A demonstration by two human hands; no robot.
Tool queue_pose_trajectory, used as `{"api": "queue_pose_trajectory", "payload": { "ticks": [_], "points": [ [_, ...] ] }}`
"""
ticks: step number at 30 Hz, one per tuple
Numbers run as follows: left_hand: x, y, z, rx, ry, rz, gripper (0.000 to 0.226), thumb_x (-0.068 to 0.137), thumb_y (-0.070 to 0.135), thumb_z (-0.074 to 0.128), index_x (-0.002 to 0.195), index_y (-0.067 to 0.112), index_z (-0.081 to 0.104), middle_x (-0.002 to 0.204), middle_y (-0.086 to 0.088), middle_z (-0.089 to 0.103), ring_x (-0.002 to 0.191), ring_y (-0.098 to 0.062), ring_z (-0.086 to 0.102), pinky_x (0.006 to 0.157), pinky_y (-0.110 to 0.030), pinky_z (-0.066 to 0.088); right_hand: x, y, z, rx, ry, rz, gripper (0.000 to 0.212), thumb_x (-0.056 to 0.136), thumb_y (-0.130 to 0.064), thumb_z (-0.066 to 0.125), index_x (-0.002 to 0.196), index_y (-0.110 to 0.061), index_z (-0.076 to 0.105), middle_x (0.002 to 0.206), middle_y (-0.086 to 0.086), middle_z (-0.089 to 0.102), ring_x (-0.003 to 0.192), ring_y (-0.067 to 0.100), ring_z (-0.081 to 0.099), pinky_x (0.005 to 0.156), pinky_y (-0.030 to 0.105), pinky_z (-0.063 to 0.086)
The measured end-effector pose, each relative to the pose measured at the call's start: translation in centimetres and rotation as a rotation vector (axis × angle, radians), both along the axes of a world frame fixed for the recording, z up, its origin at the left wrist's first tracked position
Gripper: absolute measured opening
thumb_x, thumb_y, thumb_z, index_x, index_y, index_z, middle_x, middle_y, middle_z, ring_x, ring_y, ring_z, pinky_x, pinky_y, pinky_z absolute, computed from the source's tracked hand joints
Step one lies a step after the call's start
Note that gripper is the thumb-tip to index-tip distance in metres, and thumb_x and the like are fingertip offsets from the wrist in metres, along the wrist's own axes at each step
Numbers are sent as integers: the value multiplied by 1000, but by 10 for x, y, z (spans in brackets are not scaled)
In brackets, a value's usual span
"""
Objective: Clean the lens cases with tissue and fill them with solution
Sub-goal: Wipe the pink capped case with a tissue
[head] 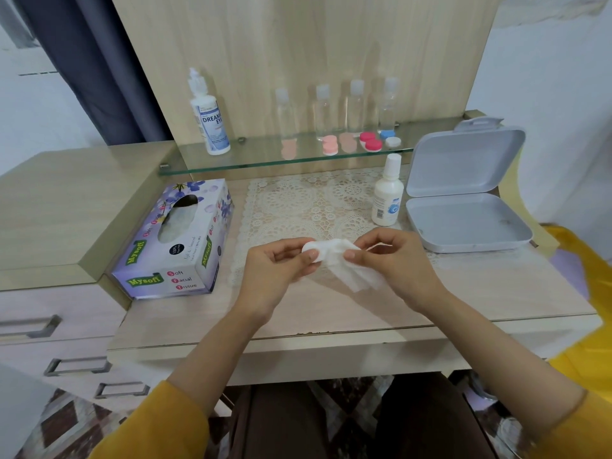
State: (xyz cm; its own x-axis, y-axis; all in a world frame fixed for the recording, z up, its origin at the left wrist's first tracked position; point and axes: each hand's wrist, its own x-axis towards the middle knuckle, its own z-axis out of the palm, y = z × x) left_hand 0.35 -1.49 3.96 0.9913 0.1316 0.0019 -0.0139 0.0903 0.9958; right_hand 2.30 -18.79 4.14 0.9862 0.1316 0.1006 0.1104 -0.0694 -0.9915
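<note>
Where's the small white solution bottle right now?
The small white bottle stands upright at the right edge of the lace mat, right of centre in the head view, beside the open grey box.

The person wears a top with long sleeves in a warm mustard yellow. The left sleeve (pixel 159 422) and the right sleeve (pixel 579 419) both end near the elbows. The arms are bare from there down to the left hand (pixel 281 263) and the right hand (pixel 394 260). The sleeve ends are soft and plain, with a few small folds. More of the same yellow cloth (pixel 592 293) shows at the right edge, loose and a bit blurry. The thumbnails on both hands are short and plain. Dark brown trousers (pixel 281 425) cover both legs at the bottom.
</note>
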Motion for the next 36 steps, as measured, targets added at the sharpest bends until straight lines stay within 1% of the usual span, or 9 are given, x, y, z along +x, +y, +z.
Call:
{"api": "queue_pose_trajectory", "payload": {
  "ticks": [2,4,9,13,17,22,29,32,36],
  "points": [
    [-1,-2,1,-39,8,-24,16,77,-4,65,90,5,68,77,-5,72,70,-12,69,64,-15,53,1,1,1,-29,-11,7,16,70,-5,76,66,-10,62,69,14,67,59,25,59,59,29,45],
    [-1,-3,1,-45,5,-44,15,78,-4,65,89,5,68,80,-6,72,74,-12,69,65,-16,53,1,3,1,-38,-31,5,16,71,-4,75,68,-8,60,84,16,69,67,34,63,63,34,49],
    [-3,-1,1,-31,4,-56,18,78,-5,64,94,-1,67,78,-5,72,73,-11,69,64,-15,53,2,8,0,-64,-54,-33,25,68,-1,77,72,-15,57,66,2,61,54,11,57,56,19,48],
    [-2,1,2,-34,6,-54,14,78,-5,64,89,3,68,76,-3,72,70,-11,69,64,-15,53,0,12,1,-85,-103,-34,23,74,-4,73,76,-26,69,73,1,69,67,13,63,68,26,51],
    [-2,3,3,-56,19,-31,16,79,-5,63,95,-2,66,79,-8,71,69,-14,69,63,-15,53,0,10,1,-51,-91,22,23,77,0,69,79,-23,71,81,-7,70,72,5,65,70,19,51],
    [-3,2,2,-1,4,-47,16,78,-4,64,93,-1,67,79,-7,72,70,-12,69,64,-16,53,-1,12,-1,-47,-72,-34,15,70,-4,76,76,-17,72,78,4,71,66,9,63,64,17,50],
    [-1,3,1,-33,21,-37,15,78,-4,64,92,-1,67,76,-6,72,69,-15,69,64,-16,53,0,9,-1,-19,-37,31,22,73,2,72,80,-18,71,84,0,71,72,8,65,70,18,52],
    [-2,1,0,-12,16,-39,16,78,-4,65,93,-1,68,77,-7,72,72,-14,69,65,-17,54,-2,12,-1,-47,-46,-9,21,67,0,78,75,-17,69,76,8,69,63,11,61,64,19,52],
    [-3,-2,0,0,6,-52,13,79,-4,64,90,2,68,78,-7,72,73,-13,69,64,-16,53,-1,15,-3,-51,-66,-92,21,67,-5,79,62,-19,64,64,2,63,60,15,56,60,26,47]
  ]
}}
